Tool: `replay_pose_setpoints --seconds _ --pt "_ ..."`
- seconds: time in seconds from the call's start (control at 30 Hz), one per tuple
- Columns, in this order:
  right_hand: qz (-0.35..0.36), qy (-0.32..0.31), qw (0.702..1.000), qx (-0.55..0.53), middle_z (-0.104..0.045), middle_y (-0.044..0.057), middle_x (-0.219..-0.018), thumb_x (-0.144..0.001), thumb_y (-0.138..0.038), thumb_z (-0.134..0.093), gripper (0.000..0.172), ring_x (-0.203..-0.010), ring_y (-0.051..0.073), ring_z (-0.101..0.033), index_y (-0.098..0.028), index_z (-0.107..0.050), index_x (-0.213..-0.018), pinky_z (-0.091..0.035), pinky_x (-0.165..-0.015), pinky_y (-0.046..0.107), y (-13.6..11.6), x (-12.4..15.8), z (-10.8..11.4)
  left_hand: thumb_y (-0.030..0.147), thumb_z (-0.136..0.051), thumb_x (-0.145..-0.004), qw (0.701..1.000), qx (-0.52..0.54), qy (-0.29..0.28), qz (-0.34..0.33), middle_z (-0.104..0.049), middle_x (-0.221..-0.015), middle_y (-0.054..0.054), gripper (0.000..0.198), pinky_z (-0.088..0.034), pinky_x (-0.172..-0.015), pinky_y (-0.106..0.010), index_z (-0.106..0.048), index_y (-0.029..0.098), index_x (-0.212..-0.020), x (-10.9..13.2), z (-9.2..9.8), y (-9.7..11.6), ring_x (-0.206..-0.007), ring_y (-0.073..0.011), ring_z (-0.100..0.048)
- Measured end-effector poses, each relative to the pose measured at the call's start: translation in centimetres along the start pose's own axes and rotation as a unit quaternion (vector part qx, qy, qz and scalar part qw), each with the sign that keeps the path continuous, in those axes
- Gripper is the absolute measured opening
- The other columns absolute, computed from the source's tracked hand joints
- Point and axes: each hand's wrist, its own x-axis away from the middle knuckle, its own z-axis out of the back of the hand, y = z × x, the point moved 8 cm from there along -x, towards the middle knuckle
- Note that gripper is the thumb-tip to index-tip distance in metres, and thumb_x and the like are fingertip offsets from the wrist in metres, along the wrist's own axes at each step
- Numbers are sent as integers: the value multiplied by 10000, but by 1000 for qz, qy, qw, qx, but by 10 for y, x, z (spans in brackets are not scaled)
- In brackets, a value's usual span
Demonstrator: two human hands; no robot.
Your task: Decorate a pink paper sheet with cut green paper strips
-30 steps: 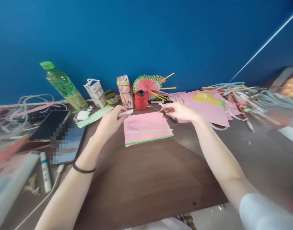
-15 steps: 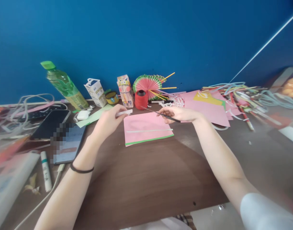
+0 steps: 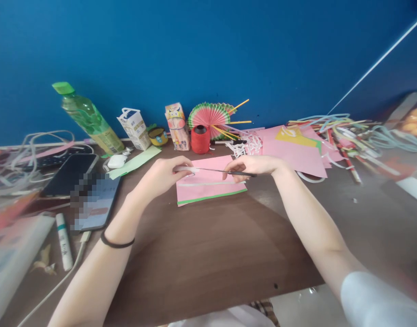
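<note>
A short white strip [image 3: 195, 169] is found pinched between thumb and fingers of the left hand [image 3: 166, 173], its free end turned toward the right hand [image 3: 252, 165]. In the right hand a pair of scissors [image 3: 239, 173] is gripped by the dark handles, the fingers curled about them, with the slim blades pointed across at the strip's end. Whether the blades are parted, or in contact with the strip, cannot be told. The strip appears to be held by a short grip so that its end is kept stiff and exposed to the blades; the scissors seem to be levelled for the same reason. Below both hands a pink sheet [image 3: 201, 191] with a green near edge is laid on the bench [image 3: 208, 259], and a pale strip [image 3: 215, 184] lies along it, presumably within easy reach. Just beyond the hands a red spool [image 3: 201, 140] is stood upright, with a pleated paper fan [image 3: 208, 119] behind it. Past the right hand, white paper shreds [image 3: 252, 144] and further pink sheets [image 3: 292, 156] are noted, apparently set aside from the working spot. Beyond the left hand, a light green paper [image 3: 136, 162] is laid flat.
</note>
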Motion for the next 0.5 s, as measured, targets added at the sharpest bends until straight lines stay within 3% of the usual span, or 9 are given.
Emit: replay_pose_setpoints --seconds 0.23,0.5 --pt "-5 -7 1000 2 -658 23 -924 -713 -384 -646 444 -772 127 -558 -209 -630 -1121 -397 -637 219 -5 -3 -3 365 -547 -788 1000 -24 -10 -14 -698 -900 5 198 -407 -694 -247 -654 253 -912 1 -4 3 -745 -172 -594" --pt "-5 8 1000 -1 -657 26 -984 -698 -383 -653 398 -828 142 -570 -207 -661 -1055 -405 -676 224 -12 -3 -3 335 -556 -783 999 -26 -12 -20 -703 -896 13 186 -407 -687 -240 -656 250 -914 1 -7 8 -743 -167 -601"
